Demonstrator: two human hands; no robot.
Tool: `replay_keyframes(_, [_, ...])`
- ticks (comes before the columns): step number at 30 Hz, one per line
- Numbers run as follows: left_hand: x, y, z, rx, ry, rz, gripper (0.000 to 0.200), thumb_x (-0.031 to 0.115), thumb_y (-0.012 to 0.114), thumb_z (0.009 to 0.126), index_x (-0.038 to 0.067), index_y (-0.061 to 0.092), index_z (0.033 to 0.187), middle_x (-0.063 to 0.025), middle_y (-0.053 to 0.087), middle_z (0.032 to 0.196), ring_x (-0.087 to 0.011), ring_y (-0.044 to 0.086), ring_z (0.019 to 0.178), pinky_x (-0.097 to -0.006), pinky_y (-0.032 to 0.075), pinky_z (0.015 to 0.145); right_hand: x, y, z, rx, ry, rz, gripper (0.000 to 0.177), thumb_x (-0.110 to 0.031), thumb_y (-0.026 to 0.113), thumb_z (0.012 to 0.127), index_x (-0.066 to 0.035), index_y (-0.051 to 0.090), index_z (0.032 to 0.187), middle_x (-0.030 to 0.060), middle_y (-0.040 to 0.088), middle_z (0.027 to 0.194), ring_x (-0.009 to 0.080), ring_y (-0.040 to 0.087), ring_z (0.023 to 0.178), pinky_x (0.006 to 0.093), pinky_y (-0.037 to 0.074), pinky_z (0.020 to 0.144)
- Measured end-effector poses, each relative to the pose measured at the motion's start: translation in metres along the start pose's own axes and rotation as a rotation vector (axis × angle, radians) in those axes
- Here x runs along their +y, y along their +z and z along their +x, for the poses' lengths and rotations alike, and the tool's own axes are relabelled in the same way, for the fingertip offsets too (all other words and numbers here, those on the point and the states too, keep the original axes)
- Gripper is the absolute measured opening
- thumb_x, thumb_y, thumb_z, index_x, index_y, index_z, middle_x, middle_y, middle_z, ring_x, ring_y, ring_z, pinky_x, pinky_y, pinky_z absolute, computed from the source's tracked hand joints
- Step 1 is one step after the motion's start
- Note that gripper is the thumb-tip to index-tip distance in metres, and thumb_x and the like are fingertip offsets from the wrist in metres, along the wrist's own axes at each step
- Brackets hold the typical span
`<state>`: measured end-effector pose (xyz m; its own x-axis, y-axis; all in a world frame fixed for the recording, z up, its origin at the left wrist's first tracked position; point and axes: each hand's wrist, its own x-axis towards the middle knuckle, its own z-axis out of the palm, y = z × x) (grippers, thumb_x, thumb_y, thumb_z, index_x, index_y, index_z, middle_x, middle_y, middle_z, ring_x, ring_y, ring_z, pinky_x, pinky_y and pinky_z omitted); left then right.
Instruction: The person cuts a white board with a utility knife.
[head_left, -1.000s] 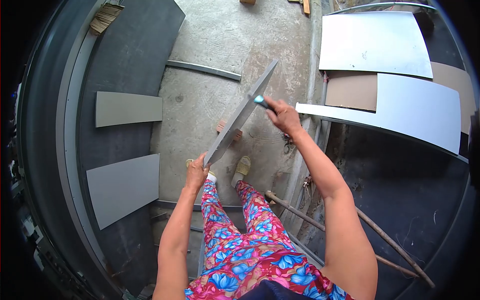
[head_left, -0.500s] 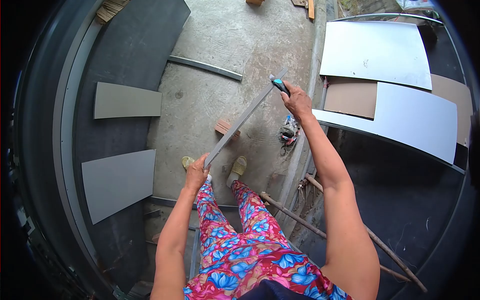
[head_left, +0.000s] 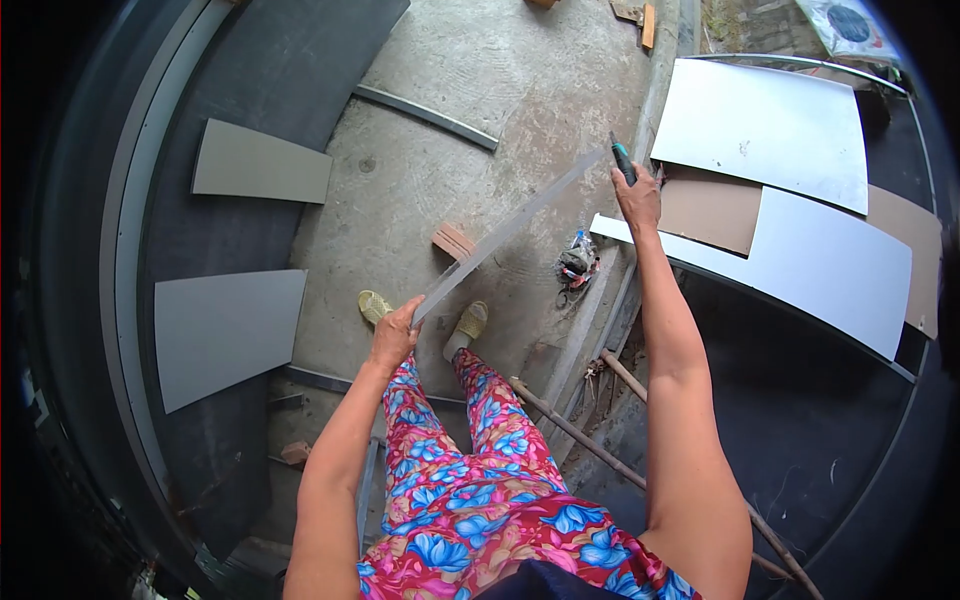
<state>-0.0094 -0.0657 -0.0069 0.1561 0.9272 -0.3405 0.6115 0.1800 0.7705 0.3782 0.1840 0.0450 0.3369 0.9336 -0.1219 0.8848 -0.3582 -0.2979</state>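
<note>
My left hand (head_left: 396, 333) is closed around the near end of a long, narrow grey strip (head_left: 510, 226), which slants away to the upper right above the concrete floor. In my right hand (head_left: 638, 198) is a utility knife (head_left: 624, 164) with a dark, teal-marked handle, its tip pointing away from me. The knife is just to the right of the strip's far end, with a small gap between them. A reddish brick (head_left: 453, 241) lies on the floor, partly behind the strip.
White panels (head_left: 770, 120) and brown boards (head_left: 710, 212) lie on a dark surface at right. Grey panels (head_left: 230, 338) rest on the dark surface at left. A metal bar (head_left: 430, 120) and a cluttered small bag (head_left: 578, 264) are on the floor. Wooden poles (head_left: 585, 434) cross at lower right.
My right hand has moved right with the knife, off the far part of the strip it was against. My left hand keeps hold of the near end. The camera view has shifted slightly.
</note>
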Motion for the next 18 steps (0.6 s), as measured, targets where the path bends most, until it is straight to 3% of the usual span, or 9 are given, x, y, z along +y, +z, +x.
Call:
replay_keyframes(2, [-0.003,0.003,-0.007,-0.011,-0.028,0.002,0.045,0.0,0.066,0.076,0.005,0.054,0.12,-0.0183,0.062,0.11,-0.0346,0.06,0.1,-0.0382,0.05,0.084,0.0,0.006,0.003,0.003,0.028,0.125,0.056,-0.054,0.066,0.074,-0.004,0.065,0.099,0.0178,0.066,0.081,0.0325,0.066,0.078,0.0415,0.049,0.07])
replay_keyframes(5, [-0.003,0.007,-0.021,0.005,-0.02,-0.023,0.048,-0.001,0.066,0.075,0.007,0.053,0.12,-0.0183,0.061,0.11,-0.0344,0.06,0.1,-0.0383,0.05,0.084,0.005,0.025,0.002,-0.13,0.164,0.254,0.056,-0.055,0.071,0.07,-0.001,0.064,0.085,0.0086,0.061,0.066,0.0206,0.06,0.061,0.0347,0.046,0.059])
replay_keyframes(9, [-0.003,0.02,-0.034,0.045,0.01,-0.057,0.053,-0.006,0.063,0.071,0.007,0.053,0.121,-0.0183,0.061,0.112,-0.0341,0.059,0.102,-0.0383,0.05,0.086,0.017,0.051,-0.011,-0.096,0.269,0.61,0.039,-0.04,0.078,0.07,-0.005,0.061,0.073,-0.0006,0.051,0.058,0.009,0.045,0.047,0.0276,0.036,0.045])
replay_keyframes(12, [0.002,0.025,-0.038,0.061,0.016,-0.086,0.054,-0.007,0.062,0.07,0.007,0.053,0.121,-0.0182,0.06,0.115,-0.0335,0.058,0.105,-0.038,0.049,0.088,0.042,0.056,-0.007,-0.244,0.354,0.831,0.036,-0.034,0.077,0.071,-0.006,0.06,0.085,-0.0004,0.054,0.06,0.0081,0.048,0.045,0.0225,0.035,0.039])
replay_keyframes(15, [0.002,0.028,-0.035,0.074,0.036,-0.12,0.054,-0.008,0.061,0.07,0.006,0.053,0.121,-0.0176,0.059,0.116,-0.0326,0.058,0.106,-0.0375,0.048,0.09,0.046,0.052,-0.01,-0.227,0.238,0.892,0.037,-0.031,0.077,0.072,-0.006,0.057,0.091,0.0021,0.06,0.067,0.0093,0.052,0.047,0.0204,0.037,0.038])
replay_keyframes(18, [0.0,0.021,-0.029,0.08,0.043,-0.111,0.054,-0.008,0.06,0.07,0.007,0.053,0.121,-0.017,0.06,0.116,-0.0324,0.058,0.106,-0.0371,0.048,0.091,0.038,0.037,-0.014,-0.32,0.364,0.931,0.037,-0.03,0.076,0.073,-0.006,0.057,0.093,0.0059,0.065,0.076,0.0113,0.056,0.049,0.0205,0.037,0.037])
